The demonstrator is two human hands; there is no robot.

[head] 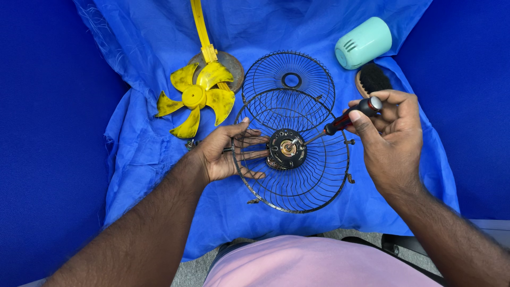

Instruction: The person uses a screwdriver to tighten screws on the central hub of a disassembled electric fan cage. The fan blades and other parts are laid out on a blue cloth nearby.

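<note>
motor: black round motor point(287, 149) with a brass hub, sits at the centre of the wire guard, between the two hands, just past the left fingertips
wire guard: rear wire guard point(297, 175) lies flat on the cloth, motor mounted in its middle; it looks held so it won't turn under the tool
left hand: left hand point(226, 154) palm up, slid under the guard's left rim, fingers point(254, 155) spread through and below the wires toward the motor; bracing, not clenched
screwdriver: screwdriver point(348, 119) with black and red handle, shaft slanting down-left, tip at the motor's right edge; exact screw too small to tell
right hand: right hand point(390, 135) fingers wrapped round the handle top, thumb along it, grip closed on the screwdriver
second guard: front wire guard point(289, 79) with centre ring, beyond the fingers, its near rim overlapped by the rear guard
fan blade: yellow fan blade point(195, 98), off, lying beyond the left fingers, on a round base point(229, 64) with a yellow stem point(201, 24)
brush: dark-bristled brush point(372, 78) just beyond the right fingers
cup-like thing: mint green cylinder point(364, 42) on its side, farther out past the brush
cloth: blue cloth point(159, 138) spread under everything; probably to catch small parts
small bits: small dark part point(191, 143) beside the left wrist, unclear what
</note>
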